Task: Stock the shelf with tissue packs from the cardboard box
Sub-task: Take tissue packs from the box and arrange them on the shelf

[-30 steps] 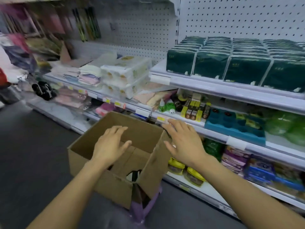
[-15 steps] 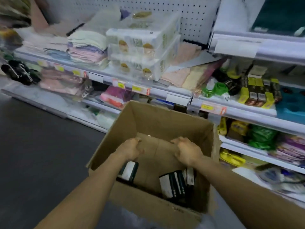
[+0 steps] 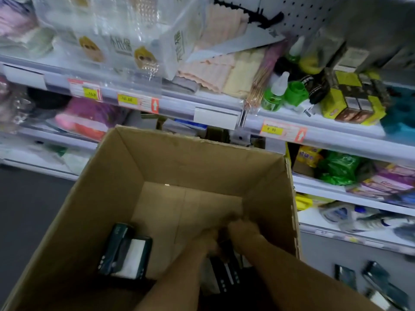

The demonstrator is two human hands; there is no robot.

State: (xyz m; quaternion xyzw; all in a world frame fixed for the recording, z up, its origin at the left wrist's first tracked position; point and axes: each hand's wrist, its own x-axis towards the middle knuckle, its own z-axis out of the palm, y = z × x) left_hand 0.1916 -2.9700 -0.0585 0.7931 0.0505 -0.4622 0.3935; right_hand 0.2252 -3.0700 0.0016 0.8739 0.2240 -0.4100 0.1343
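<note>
Both forearms reach down into the cardboard box (image 3: 107, 198), close together near its right wall. Left hand (image 3: 207, 237) and right hand (image 3: 243, 228) are motion-blurred and meet over a dark tissue pack (image 3: 226, 274) on the box floor; fingers look bent downward toward it, but whether either has closed on the pack I cannot tell. Two hands on one spot suggests gathering several packs at once, or steadying a slippery wrapper.

A second group of dark green packs (image 3: 125, 252), one showing a white face, lies against the box's left inner wall, untouched. Rest of the box floor is bare cardboard, so the box seems mostly emptied.

Box stands open-topped just in front of the shelving, likely parked there to keep the carry short. Loose dark packs (image 3: 381, 286) lie outside, low right of the box.

Beyond: white shelf edge (image 3: 202, 104) with yellow price tags (image 3: 126, 99), clear-wrapped white tissue bundles (image 3: 107, 37), folded cloths, green bottles (image 3: 275, 93). No stocked dark packs visible on these shelves.
</note>
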